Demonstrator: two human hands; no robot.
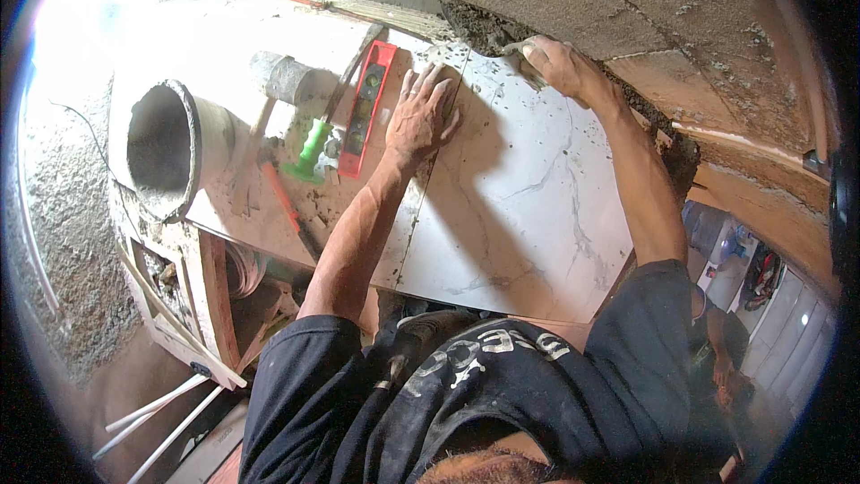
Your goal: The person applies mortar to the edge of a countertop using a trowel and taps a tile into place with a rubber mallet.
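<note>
A large white tile (528, 206) with grey veins lies in front of me, specked with dark mortar. My left hand (419, 118) rests flat near its left seam, fingers spread and holding nothing. At the far edge of the tile, my right hand (563, 70) is curled, partly around a greyish, flat thing that its fingers mostly hide. That hand is beside a strip of wet, dark mortar (484, 30) along the wall. A red spirit level (367, 112) lies just left of my left hand, with a green-handled tool (311, 151) near it.
Further left are a grey-headed mallet (291, 79), an orange-handled tool (283, 200) and a mortar-crusted round bucket (193, 152). A rough wall (627, 0) closes off the far side. Wooden framing (202, 296) stands lower left. Another person (719, 350) is at lower right.
</note>
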